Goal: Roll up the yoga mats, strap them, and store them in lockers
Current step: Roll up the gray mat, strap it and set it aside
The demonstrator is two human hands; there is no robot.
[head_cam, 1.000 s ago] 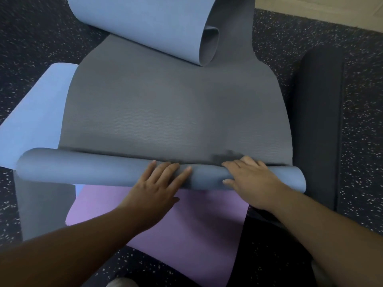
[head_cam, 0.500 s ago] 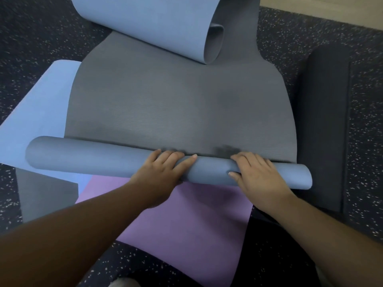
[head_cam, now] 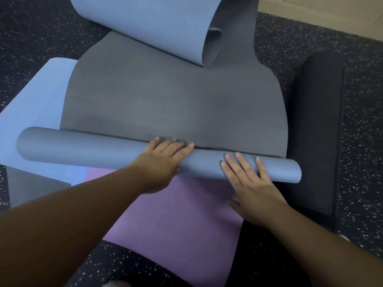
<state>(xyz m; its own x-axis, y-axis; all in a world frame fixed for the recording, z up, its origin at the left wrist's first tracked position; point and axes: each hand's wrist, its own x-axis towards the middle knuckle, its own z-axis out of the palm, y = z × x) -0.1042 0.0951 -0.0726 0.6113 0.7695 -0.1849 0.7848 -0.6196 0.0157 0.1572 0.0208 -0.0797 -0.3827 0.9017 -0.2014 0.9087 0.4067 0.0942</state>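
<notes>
Nearest, the purple mat [head_cam: 176,214] lies flat under both wrists. Just beyond, the right hand [head_cam: 251,184] rests on the grey mat's roll [head_cam: 83,149] with its grip wide, fingers straight, while the left hand [head_cam: 162,160] presses the roll's top, fingers flat. Past the fingertips spreads the grey mat's unrolled part [head_cam: 172,104], its far end curled over [head_cam: 165,21].
</notes>
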